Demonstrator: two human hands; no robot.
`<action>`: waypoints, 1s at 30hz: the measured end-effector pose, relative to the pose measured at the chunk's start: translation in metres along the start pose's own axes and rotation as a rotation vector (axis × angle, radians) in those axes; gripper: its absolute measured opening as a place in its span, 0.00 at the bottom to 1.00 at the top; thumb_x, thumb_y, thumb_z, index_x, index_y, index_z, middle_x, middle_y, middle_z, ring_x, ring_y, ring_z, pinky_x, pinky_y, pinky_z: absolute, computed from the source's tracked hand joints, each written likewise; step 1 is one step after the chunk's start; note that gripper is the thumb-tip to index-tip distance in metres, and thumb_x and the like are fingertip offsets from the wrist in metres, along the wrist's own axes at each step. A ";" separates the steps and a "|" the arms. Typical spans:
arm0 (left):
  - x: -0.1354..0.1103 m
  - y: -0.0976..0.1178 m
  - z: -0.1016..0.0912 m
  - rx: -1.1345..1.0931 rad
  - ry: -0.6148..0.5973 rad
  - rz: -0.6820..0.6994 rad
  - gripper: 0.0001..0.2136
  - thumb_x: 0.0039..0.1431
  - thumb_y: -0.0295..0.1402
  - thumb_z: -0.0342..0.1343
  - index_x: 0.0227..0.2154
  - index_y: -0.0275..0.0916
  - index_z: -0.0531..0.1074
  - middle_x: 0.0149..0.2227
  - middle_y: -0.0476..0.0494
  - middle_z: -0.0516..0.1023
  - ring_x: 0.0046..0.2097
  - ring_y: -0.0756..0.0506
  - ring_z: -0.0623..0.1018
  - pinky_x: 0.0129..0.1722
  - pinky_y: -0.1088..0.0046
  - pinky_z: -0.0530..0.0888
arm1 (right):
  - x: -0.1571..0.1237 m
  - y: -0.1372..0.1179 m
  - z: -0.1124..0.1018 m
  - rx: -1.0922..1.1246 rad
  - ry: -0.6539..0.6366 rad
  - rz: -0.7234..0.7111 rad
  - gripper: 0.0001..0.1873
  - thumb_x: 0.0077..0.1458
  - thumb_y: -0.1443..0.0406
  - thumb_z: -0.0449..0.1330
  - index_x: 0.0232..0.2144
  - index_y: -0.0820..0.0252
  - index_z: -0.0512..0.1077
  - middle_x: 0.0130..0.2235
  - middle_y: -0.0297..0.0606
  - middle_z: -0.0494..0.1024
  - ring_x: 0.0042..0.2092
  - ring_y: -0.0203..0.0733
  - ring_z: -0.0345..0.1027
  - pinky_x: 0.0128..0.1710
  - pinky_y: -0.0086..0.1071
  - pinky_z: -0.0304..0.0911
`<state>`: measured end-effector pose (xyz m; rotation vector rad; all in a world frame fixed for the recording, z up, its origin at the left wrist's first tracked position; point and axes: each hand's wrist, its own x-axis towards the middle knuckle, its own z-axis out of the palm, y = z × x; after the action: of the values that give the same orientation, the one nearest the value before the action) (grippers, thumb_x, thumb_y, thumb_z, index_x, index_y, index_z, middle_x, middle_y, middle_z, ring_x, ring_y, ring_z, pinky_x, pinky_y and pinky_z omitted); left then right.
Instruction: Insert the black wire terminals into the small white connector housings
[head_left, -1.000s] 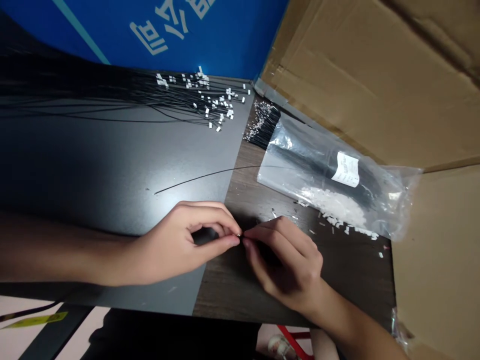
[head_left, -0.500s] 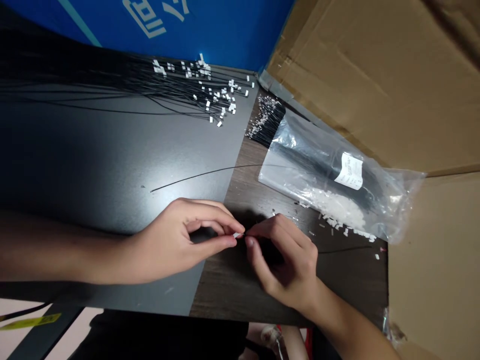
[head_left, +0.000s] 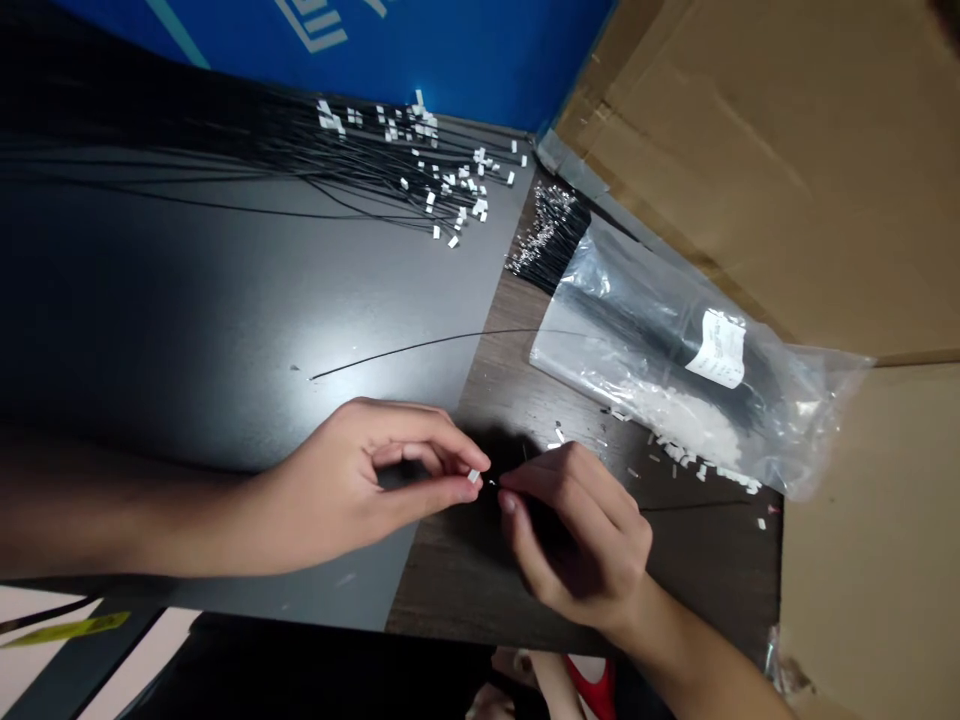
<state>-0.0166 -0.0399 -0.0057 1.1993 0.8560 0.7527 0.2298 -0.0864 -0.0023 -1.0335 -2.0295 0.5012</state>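
My left hand (head_left: 367, 480) pinches a tiny white connector (head_left: 474, 476) between thumb and forefinger. Facing it, my right hand (head_left: 581, 530) pinches the end of a thin black wire (head_left: 697, 505) that trails off to the right across the dark table (head_left: 225, 320). The wire's tip sits right at the connector. A single loose black wire (head_left: 420, 348) lies on the table beyond my hands.
A fan of black wires with white connectors (head_left: 420, 170) lies at the back. To the right sits a clear plastic bag (head_left: 675, 370) of black wires and white connectors, with loose connectors (head_left: 675, 455) spilled beside it. Cardboard walls (head_left: 787, 160) stand right, a blue panel (head_left: 465, 50) behind.
The white connector now shows more clearly at my left fingertips, and my right hand has shifted slightly down and right. The view has drifted a little.
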 end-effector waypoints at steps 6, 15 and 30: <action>-0.002 0.002 0.000 -0.046 0.007 0.009 0.06 0.65 0.25 0.74 0.42 0.41 0.92 0.41 0.47 0.95 0.42 0.51 0.93 0.47 0.86 0.87 | 0.000 -0.003 -0.002 -0.010 -0.019 -0.026 0.15 0.70 0.80 0.64 0.51 0.60 0.80 0.37 0.39 0.86 0.35 0.42 0.77 0.33 0.37 0.71; -0.002 0.001 0.002 -0.046 -0.024 0.082 0.07 0.65 0.24 0.74 0.42 0.39 0.93 0.40 0.46 0.93 0.41 0.52 0.92 0.47 0.87 0.87 | 0.002 -0.004 -0.002 -0.036 -0.008 -0.018 0.14 0.69 0.80 0.65 0.50 0.59 0.80 0.37 0.38 0.86 0.34 0.40 0.76 0.34 0.36 0.72; 0.001 -0.003 0.002 -0.055 -0.040 0.046 0.05 0.64 0.28 0.74 0.42 0.39 0.93 0.42 0.44 0.95 0.44 0.49 0.93 0.50 0.81 0.89 | 0.002 -0.005 -0.002 -0.058 -0.014 -0.032 0.14 0.69 0.80 0.65 0.49 0.59 0.80 0.37 0.38 0.85 0.35 0.39 0.77 0.34 0.35 0.72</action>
<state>-0.0142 -0.0409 -0.0089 1.1849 0.7729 0.7824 0.2290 -0.0878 0.0028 -1.0335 -2.0805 0.4364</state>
